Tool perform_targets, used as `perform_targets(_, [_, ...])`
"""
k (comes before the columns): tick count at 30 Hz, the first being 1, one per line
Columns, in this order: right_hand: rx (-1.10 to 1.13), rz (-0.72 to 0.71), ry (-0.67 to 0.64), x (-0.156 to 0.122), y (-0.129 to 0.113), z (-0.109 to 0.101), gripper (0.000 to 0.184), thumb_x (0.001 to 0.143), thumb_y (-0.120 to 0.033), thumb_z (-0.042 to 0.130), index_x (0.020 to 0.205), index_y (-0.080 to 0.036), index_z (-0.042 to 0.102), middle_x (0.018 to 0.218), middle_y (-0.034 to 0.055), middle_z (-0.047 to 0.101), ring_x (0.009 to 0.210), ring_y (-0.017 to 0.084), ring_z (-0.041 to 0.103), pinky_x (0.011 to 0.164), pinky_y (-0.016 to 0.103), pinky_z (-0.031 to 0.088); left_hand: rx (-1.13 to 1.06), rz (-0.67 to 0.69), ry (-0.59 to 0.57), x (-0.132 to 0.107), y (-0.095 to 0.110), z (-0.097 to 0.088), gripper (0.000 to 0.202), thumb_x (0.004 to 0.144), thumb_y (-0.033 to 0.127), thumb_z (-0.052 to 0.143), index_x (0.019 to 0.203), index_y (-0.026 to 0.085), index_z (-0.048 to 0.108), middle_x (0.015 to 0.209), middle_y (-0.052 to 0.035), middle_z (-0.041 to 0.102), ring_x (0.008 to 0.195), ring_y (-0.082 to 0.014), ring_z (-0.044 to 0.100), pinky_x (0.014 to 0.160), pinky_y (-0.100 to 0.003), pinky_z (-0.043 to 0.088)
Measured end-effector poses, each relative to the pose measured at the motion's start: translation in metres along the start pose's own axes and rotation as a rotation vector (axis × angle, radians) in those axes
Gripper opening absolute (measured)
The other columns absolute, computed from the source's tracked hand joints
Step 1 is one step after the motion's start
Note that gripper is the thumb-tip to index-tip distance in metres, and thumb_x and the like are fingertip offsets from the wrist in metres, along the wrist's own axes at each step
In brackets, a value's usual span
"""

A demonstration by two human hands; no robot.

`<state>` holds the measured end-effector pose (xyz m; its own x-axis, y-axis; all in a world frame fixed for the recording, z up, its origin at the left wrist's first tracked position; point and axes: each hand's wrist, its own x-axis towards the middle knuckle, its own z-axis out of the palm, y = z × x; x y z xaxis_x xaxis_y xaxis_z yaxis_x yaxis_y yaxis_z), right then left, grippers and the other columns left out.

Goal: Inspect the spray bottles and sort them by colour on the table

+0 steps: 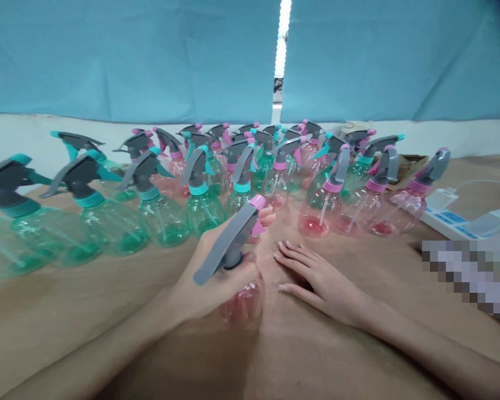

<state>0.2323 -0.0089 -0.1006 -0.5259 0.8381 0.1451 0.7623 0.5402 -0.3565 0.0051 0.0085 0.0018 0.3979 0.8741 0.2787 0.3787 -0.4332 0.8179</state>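
**Crowded rows just beyond the grip**

The left hand is closed around the neck of a pink see-through plastic spray bottle resting on the brown table. The right hand lies flat beside it, fingers spread. A careless forward nudge could likely topple the standing green and pink spray bottles just past the fingertips.
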Motion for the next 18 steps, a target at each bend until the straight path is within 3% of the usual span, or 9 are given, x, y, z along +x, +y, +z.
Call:
perform_targets(3, [-0.005,0.0,0.001,-0.0002,0.0001,0.0001,0.061,0.097,-0.055,0.042,0.145,-0.017,0.043,0.152,0.0105,0.039,0.143,0.026,0.029,0.116,0.051,0.027,-0.06,-0.01,-0.056,0.0021,0.0019,-0.0008,0.036,0.07,0.014,0.053,0.104,0.023,0.063,0.083,0.0013,0.066,0.073,-0.0176,0.065,0.07,-0.027,0.057])
perform_targets(6, [0.01,0.002,0.018,-0.0004,0.0004,0.0005,0.06,0.096,-0.054,0.044,0.145,-0.018,0.043,0.151,0.0103,0.04,0.142,0.027,0.03,0.116,0.051,0.027,-0.097,-0.013,-0.053,0.0026,0.0021,-0.0014,0.04,0.071,0.012,0.054,0.109,0.023,0.061,0.097,-0.0007,0.068,0.089,-0.0194,0.066,0.082,-0.029,0.056])
perform_targets(13, [0.004,-0.005,0.015,0.0002,0.0008,0.001,0.06,0.097,-0.053,0.043,0.144,-0.015,0.045,0.151,0.0118,0.04,0.142,0.027,0.031,0.116,0.052,0.027,-0.145,-0.03,-0.04,0.0003,-0.0046,0.0004,0.027,0.071,0.016,0.057,0.098,0.021,0.055,0.091,-0.0019,0.062,0.09,-0.021,0.067,0.076,-0.027,0.057])
perform_targets(18, [-0.009,-0.004,0.014,-0.0001,0.0013,0.0013,0.06,0.097,-0.053,0.043,0.143,-0.015,0.045,0.151,0.0113,0.04,0.142,0.027,0.031,0.116,0.051,0.027,-0.133,-0.045,-0.051,0.0003,-0.0037,0.0002,0.029,0.071,0.014,0.054,0.098,0.022,0.051,0.088,-0.001,0.057,0.09,-0.021,0.066,0.073,-0.027,0.056])
